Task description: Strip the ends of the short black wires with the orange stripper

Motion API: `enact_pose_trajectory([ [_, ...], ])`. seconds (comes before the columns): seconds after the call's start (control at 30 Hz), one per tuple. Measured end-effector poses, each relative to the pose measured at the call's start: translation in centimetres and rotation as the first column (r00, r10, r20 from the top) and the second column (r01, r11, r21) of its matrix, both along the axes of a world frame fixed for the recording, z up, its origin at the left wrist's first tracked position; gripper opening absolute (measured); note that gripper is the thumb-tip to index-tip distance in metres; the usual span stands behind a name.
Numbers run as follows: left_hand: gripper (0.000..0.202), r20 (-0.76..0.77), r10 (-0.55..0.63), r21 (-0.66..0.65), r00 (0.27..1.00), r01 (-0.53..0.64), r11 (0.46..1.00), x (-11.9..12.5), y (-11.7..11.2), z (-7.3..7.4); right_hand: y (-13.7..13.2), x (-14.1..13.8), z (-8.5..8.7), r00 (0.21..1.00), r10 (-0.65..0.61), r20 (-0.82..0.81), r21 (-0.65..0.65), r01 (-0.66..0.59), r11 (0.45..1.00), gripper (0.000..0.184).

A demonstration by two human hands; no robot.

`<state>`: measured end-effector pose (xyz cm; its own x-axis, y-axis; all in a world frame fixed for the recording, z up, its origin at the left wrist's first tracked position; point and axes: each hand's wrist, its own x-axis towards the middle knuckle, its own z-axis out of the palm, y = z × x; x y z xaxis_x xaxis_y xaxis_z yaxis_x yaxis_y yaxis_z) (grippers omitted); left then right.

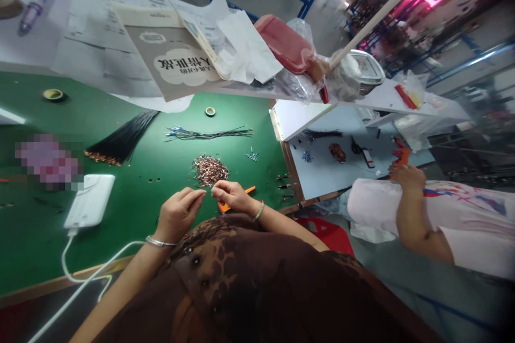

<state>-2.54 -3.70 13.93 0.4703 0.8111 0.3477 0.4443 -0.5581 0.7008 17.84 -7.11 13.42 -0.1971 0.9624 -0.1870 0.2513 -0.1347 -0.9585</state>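
Note:
My left hand (179, 215) and my right hand (231, 196) meet above the green workbench (36, 246), pinching a thin dark wire (208, 191) between their fingertips. Just beyond them lies a loose pile of copper terminals (210, 169). An orange-handled tool (237, 199) sits partly hidden under my right hand. Farther left lies a thick bundle of black wires (123, 136) with copper ends. A row of blue-tipped wires (209, 133) stretches across the bench beyond the pile, and a few small blue terminals (252, 156) lie to its right.
A white power bank (90, 201) with a white cable and tape rolls (210, 111) lie on the bench. Papers and a booklet (177, 53) fill the shelf above. To the right, a co-worker's arm (410, 209) reaches over a pale blue bench (322, 171).

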Motion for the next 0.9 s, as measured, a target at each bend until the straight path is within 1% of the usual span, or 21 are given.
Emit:
enact_pose_trajectory([
  [0.07,0.021,-0.008,0.002,-0.02,1.0,-0.002,1.0,0.2,-0.4,-0.1,0.2,-1.2,0.1,0.993,-0.084,-0.087,0.007,0.085,0.996,0.037],
  [0.13,0.022,0.011,0.008,-0.073,1.0,-0.007,0.997,0.2,-1.0,-0.1,0.3,-1.8,-0.4,0.968,-0.187,-0.165,-0.066,0.178,0.982,0.036],
  [0.2,0.023,0.053,0.033,-0.162,0.998,-0.024,0.986,-0.2,-1.6,-0.1,0.4,-1.7,-1.1,0.927,-0.304,-0.222,-0.156,0.274,0.949,0.037],
  [0.27,0.024,0.088,0.11,-0.28,0.99,-0.081,0.956,-0.9,-2.3,-0.2,0.7,-0.8,-1.8,0.897,-0.386,-0.215,-0.194,0.348,0.917,0.037],
  [0.3,0.026,0.093,0.162,-0.343,0.982,-0.121,0.932,-1.3,-2.6,-0.3,0.9,-0.2,-2.1,0.898,-0.396,-0.193,-0.192,0.361,0.912,0.037],
  [0.37,0.03,0.081,0.251,-0.457,0.965,-0.188,0.87,-2.0,-3.0,-0.4,1.3,1.0,-2.7,0.919,-0.373,-0.131,-0.189,0.346,0.919,0.035],
  [0.47,0.036,0.067,0.297,-0.571,0.953,-0.208,0.794,-2.3,-3.2,-0.5,2.3,2.1,-4.0,0.961,-0.278,0.001,-0.189,0.273,0.943,0.033],
  [0.53,0.038,0.067,0.298,-0.609,0.952,-0.198,0.768,-2.0,-3.2,-0.5,3.1,2.4,-5.1,0.973,-0.2,0.112,-0.179,0.217,0.959,0.029],
  [0.6,0.039,0.059,0.28,-0.626,0.958,-0.183,0.758,-1.7,-3.1,-0.4,3.9,2.9,-6.1,0.962,-0.132,0.238,-0.159,0.173,0.972,0.024],
  [0.67,0.041,0.043,0.261,-0.635,0.965,-0.175,0.753,-1.7,-3.0,-0.4,4.0,4.0,-6.7,0.925,-0.083,0.372,-0.132,0.141,0.981,0.026],
  [0.73,0.042,0.035,0.257,-0.641,0.966,-0.176,0.747,-1.8,-2.9,-0.4,3.1,5.5,-6.9,0.868,-0.036,0.495,-0.109,0.103,0.989,0.033],
  [0.83,0.041,0.067,0.281,-0.657,0.957,-0.17,0.734,-2.2,-2.9,-0.6,0.1,7.7,-6.6,0.774,0.062,0.63,-0.109,0.009,0.994,0.046],
  [0.9,0.041,0.107,0.291,-0.685,0.951,-0.142,0.715,-2.1,-2.7,-0.6,-2.3,8.5,-6.5,0.72,0.132,0.681,-0.126,-0.062,0.99,0.064],
])
